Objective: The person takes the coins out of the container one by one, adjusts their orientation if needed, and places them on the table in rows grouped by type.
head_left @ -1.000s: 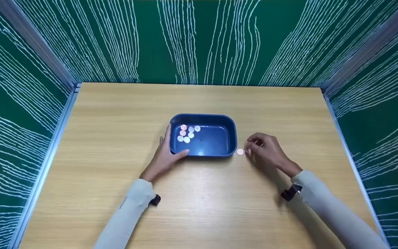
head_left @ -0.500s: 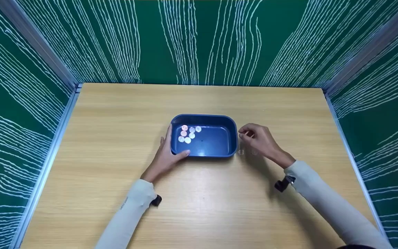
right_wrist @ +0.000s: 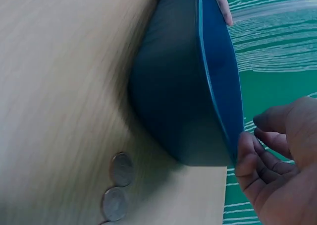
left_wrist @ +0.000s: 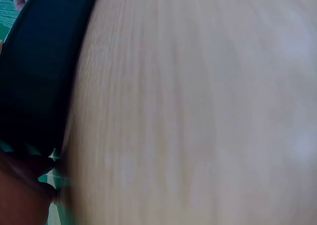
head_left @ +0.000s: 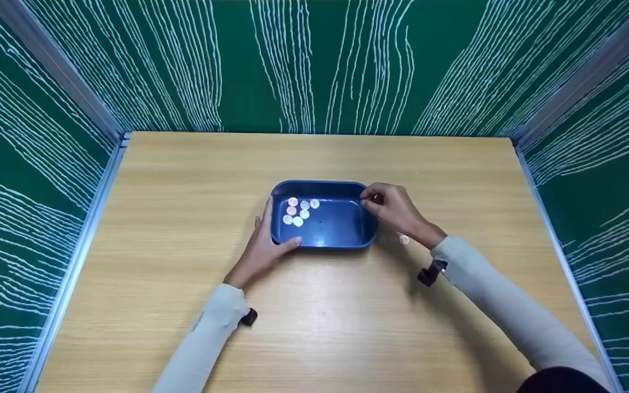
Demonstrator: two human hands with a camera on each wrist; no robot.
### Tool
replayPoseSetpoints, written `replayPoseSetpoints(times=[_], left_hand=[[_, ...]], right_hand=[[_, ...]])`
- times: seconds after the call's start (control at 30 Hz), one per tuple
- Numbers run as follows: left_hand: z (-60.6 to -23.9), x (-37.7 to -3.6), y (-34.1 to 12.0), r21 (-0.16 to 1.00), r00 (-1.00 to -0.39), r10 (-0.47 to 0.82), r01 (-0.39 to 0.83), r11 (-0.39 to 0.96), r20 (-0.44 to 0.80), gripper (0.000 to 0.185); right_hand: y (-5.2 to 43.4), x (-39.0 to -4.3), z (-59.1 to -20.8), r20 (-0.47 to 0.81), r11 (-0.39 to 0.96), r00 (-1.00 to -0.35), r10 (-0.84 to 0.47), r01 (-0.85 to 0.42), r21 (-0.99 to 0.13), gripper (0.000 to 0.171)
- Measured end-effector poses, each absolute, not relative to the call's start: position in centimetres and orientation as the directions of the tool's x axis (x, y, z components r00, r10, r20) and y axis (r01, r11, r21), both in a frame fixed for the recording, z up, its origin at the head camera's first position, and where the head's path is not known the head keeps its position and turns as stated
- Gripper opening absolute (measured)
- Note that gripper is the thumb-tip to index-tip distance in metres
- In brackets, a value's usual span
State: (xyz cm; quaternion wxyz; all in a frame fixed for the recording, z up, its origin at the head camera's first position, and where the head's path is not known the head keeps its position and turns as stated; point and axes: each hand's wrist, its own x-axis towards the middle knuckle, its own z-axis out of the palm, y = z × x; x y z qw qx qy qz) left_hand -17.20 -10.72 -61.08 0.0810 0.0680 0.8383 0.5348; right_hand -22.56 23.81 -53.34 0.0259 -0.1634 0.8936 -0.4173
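A blue tray (head_left: 366, 232) sits mid-table with several coins (head_left: 299, 212) in its left half. My left hand (head_left: 262, 245) grips the tray's near-left corner, thumb on the front rim and fingers along the left wall. The left wrist view shows that tray wall (left_wrist: 39, 61) close up and blurred. My right hand (head_left: 391, 207) hovers over the tray's right rim (right_wrist: 218, 76), fingertips (right_wrist: 246, 145) pinched on a coin that they almost hide. Loose coins (right_wrist: 119, 185) lie on the table just right of the tray; the head view shows one coin (head_left: 403, 239) beside my right wrist.
The wooden table (head_left: 320, 327) is closed in by green patterned walls (head_left: 314, 60) on three sides, with metal rails along the left and right edges. Both forearms wear pale sleeves and a black wrist strap.
My right hand lifted from the loose coins beside the tray and moved up and left, over the tray's right rim. The left hand and tray stayed put.
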Motion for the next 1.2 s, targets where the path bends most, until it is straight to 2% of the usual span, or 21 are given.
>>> replayPoseSetpoints(times=[0.27, 0.6, 0.93, 1.2], left_hand=[[-61.1, -17.2, -10.7, 0.912, -0.977, 0.205, 0.037, 0.408, -0.053, 0.123], [-61.2, -17.2, -10.8, 0.910, -0.979, 0.198, 0.043, 0.412, -0.043, 0.125], [-61.1, -17.3, -10.9, 0.911, -0.980, 0.199, 0.060, 0.409, -0.025, 0.126], [-61.4, -17.4, -10.7, 0.909, -0.980, 0.200, 0.063, 0.412, -0.023, 0.126]], right_hand=[[21.4, -23.8, -52.9, 0.097, 0.567, -0.907, -0.409, -0.336, -0.752, 0.016], [18.7, -25.9, -53.5, 0.006, 0.556, -0.862, -0.507, -0.332, -0.762, 0.022], [16.3, -27.5, -53.8, -0.061, 0.592, -0.808, -0.586, -0.376, -0.712, 0.029], [14.3, -28.8, -54.2, -0.124, 0.571, -0.726, -0.676, -0.409, -0.712, 0.030]])
